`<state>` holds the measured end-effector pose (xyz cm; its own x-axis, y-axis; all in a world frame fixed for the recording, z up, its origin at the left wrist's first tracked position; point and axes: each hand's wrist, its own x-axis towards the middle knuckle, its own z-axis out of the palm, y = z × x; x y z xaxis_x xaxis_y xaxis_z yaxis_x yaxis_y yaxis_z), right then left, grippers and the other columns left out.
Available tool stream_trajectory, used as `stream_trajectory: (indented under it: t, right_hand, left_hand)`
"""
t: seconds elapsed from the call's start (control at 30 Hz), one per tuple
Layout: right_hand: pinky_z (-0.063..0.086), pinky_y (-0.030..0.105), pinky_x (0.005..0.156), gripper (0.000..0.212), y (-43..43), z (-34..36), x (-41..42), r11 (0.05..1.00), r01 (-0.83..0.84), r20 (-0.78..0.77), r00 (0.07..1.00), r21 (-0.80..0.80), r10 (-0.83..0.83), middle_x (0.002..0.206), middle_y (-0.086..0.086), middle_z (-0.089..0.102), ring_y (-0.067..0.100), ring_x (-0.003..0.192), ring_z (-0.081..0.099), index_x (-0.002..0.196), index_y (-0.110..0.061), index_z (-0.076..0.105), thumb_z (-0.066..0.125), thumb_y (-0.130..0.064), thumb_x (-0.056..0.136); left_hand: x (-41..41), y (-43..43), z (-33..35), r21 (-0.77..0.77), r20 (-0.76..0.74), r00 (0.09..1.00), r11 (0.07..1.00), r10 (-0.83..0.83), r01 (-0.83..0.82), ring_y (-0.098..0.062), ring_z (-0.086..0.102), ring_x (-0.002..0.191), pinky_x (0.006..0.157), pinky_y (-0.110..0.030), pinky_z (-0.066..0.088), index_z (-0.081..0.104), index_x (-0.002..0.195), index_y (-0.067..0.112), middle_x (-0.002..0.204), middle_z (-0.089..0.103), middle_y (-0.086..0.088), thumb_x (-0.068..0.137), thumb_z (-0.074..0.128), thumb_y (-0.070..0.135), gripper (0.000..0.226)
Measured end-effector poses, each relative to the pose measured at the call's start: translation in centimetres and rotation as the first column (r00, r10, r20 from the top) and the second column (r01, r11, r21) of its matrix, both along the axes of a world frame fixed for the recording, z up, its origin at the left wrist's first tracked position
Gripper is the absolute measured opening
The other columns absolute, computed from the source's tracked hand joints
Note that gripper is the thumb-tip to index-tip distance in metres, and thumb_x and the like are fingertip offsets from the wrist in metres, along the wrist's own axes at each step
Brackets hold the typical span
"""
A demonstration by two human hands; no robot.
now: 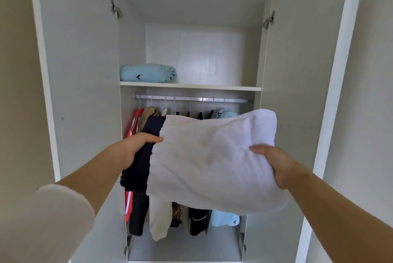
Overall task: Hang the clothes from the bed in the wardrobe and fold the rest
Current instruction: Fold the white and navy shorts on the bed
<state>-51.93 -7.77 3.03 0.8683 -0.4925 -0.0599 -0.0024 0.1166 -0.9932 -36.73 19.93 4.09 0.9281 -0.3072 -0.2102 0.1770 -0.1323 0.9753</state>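
Observation:
I hold a folded stack of clothes in front of the open wardrobe: a white garment on top and a dark navy one showing at its left edge. My left hand grips the stack's left side, thumb on top. On the right side my right hand grips the white garment the same way. The stack hangs in the air below the shelf, level with the rail's hanging clothes. A folded light blue garment lies on the shelf's left end.
Under the shelf a metal rail carries several hangers with red, beige, cream, black and light blue clothes. Both wardrobe doors stand wide open at my sides. The shelf's right part shows bare board.

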Motion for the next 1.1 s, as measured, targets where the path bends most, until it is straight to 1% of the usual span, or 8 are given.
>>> stream_trajectory:
  t: [0.13, 0.33, 0.43, 0.5, 0.7, 0.87, 1.0, 1.1]
  right_hand:
    - [0.045, 0.029, 0.054, 0.033, -2.7, 0.9, 5.2, 1.000, 0.001, 0.023, 1.000, -0.006, 0.000, 0.087, 0.014, 0.067, 0.027, 0.071, 0.063, 0.115, -0.006, 0.060, 0.063, -0.011, 0.083]
    - [0.046, 0.027, 0.051, 0.028, -5.8, 3.9, 15.1, 0.997, -0.009, 0.060, 0.998, -0.075, 0.014, 0.083, 0.008, 0.069, 0.024, 0.068, 0.065, 0.111, -0.011, 0.062, 0.065, -0.014, 0.083]
    - [0.045, 0.032, 0.059, 0.032, -7.1, 6.4, 21.2, 0.994, 0.010, 0.089, 0.996, -0.109, 0.000, 0.092, 0.009, 0.067, 0.027, 0.080, 0.062, 0.110, -0.012, 0.060, 0.068, -0.017, 0.080]
    - [0.045, 0.034, 0.063, 0.031, -7.8, 8.4, 25.3, 0.990, 0.021, 0.116, 0.993, -0.143, -0.004, 0.096, 0.009, 0.065, 0.029, 0.085, 0.061, 0.109, -0.014, 0.059, 0.069, -0.017, 0.079]
    - [0.041, 0.026, 0.051, 0.004, -10.4, 14.6, 34.7, 0.981, 0.039, 0.211, 0.977, -0.191, 0.003, 0.078, 0.004, 0.064, 0.019, 0.066, 0.060, 0.086, -0.013, 0.060, 0.064, -0.013, 0.084]
    - [0.043, 0.021, 0.042, 0.002, -13.7, 18.8, 41.1, 0.966, 0.034, 0.258, 0.965, -0.255, 0.034, 0.076, 0.002, 0.063, 0.015, 0.061, 0.060, 0.087, -0.014, 0.059, 0.061, -0.015, 0.086]
    - [0.043, 0.023, 0.049, 0.002, -17.6, 21.4, 46.7, 0.959, 0.038, 0.283, 0.958, -0.281, 0.045, 0.077, 0.003, 0.064, 0.017, 0.062, 0.061, 0.088, -0.014, 0.059, 0.060, -0.015, 0.086]
    - [0.043, 0.026, 0.051, 0.004, -20.6, 22.7, 50.8, 0.949, 0.028, 0.257, 0.965, -0.313, 0.057, 0.077, 0.004, 0.065, 0.019, 0.063, 0.061, 0.089, -0.016, 0.059, 0.061, -0.017, 0.085]
  left_hand:
    - [5.1, -2.7, 0.8, -0.004, 0.027, 1.000, 1.000, 0.014, -0.014, -0.032, 0.064, 0.073, 0.063, -0.035, 0.051, 0.069, 0.088, 0.007, 0.080, 0.071, -0.014, 0.069, 0.076, 0.025, 0.027]
    - [14.7, -5.5, 2.5, -0.048, 0.089, 0.996, 0.999, 0.018, -0.014, -0.028, 0.066, 0.059, 0.053, -0.030, 0.050, 0.068, 0.085, 0.010, 0.063, 0.071, -0.011, 0.073, 0.073, 0.026, 0.021]
    - [20.3, -6.6, 5.2, -0.077, 0.114, 0.993, 0.997, 0.011, -0.003, -0.025, 0.065, 0.046, 0.045, -0.027, 0.051, 0.067, 0.080, 0.009, 0.059, 0.070, -0.010, 0.077, 0.070, 0.026, 0.018]
    - [24.0, -7.5, 7.1, -0.089, 0.160, 0.987, 0.996, 0.028, -0.014, -0.026, 0.065, 0.050, 0.050, -0.028, 0.050, 0.067, 0.079, 0.009, 0.058, 0.069, -0.008, 0.078, 0.069, 0.026, 0.017]
    - [33.1, -10.4, 13.6, -0.131, 0.282, 0.957, 0.991, 0.069, -0.033, -0.026, 0.061, 0.064, 0.059, -0.031, 0.048, 0.067, 0.081, 0.011, 0.067, 0.070, -0.007, 0.078, 0.069, 0.025, 0.014]
    - [38.8, -13.6, 17.1, -0.173, 0.338, 0.936, 0.984, 0.095, -0.038, -0.022, 0.065, 0.050, 0.051, -0.026, 0.051, 0.066, 0.077, 0.014, 0.057, 0.069, -0.003, 0.080, 0.067, 0.026, 0.012]
    - [43.0, -16.9, 18.8, -0.201, 0.366, 0.920, 0.977, 0.139, -0.068, -0.023, 0.062, 0.059, 0.058, -0.029, 0.048, 0.066, 0.075, 0.014, 0.054, 0.068, -0.002, 0.080, 0.067, 0.027, 0.013]
    - [46.0, -19.3, 19.4, -0.200, 0.356, 0.922, 0.976, 0.153, -0.085, -0.020, 0.065, 0.047, 0.050, -0.024, 0.049, 0.066, 0.076, 0.014, 0.055, 0.068, -0.003, 0.080, 0.067, 0.026, 0.013]
